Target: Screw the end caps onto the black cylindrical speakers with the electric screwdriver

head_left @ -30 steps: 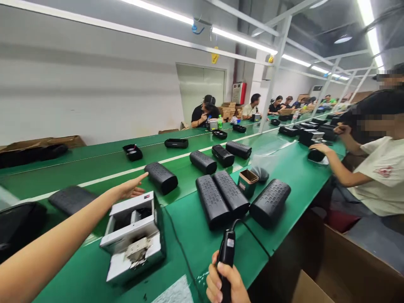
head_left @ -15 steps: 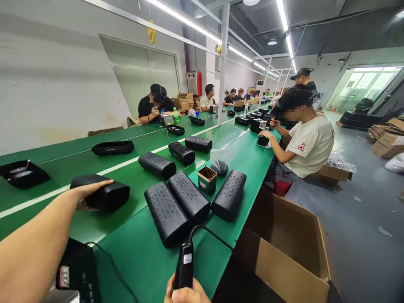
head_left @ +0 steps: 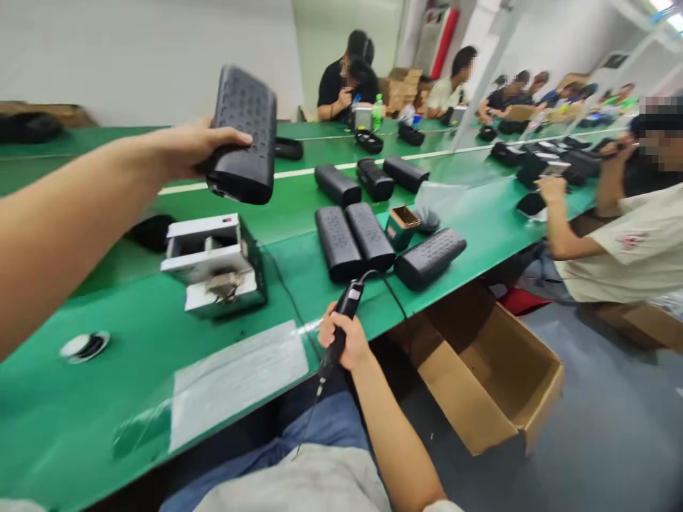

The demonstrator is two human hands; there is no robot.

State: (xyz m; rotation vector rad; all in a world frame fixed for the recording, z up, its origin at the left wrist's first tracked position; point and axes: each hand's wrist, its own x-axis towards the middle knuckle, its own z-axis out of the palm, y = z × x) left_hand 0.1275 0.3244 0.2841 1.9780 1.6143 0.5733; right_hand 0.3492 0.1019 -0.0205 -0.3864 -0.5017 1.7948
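My left hand (head_left: 205, 146) is raised over the table, closed around a black oblong speaker housing (head_left: 250, 128) with a dimpled face. The housing is tilted upright, clear of the surface. My right hand (head_left: 349, 338), low near the table's front edge, grips a black corded electric screwdriver (head_left: 348, 302); its thin bit points down toward my lap. Beyond it, two similar black housings (head_left: 339, 245) lie side by side, and another housing (head_left: 432, 259) rests at an angle to their right. A white screw feeder box (head_left: 213, 263) stands below my left hand.
A translucent wrapping sheet (head_left: 240, 377) lies along the front edge, with a small round dish (head_left: 84, 346) to the left. A green square tin (head_left: 403, 224) stands behind the housings. An open cardboard box (head_left: 480, 370) sits below the table. Co-workers sit opposite and to the right.
My left hand has lifted the speaker housing off the table. The view has swung left and down, bringing the feeder box and my lap into sight. The screwdriver stays in my right hand.
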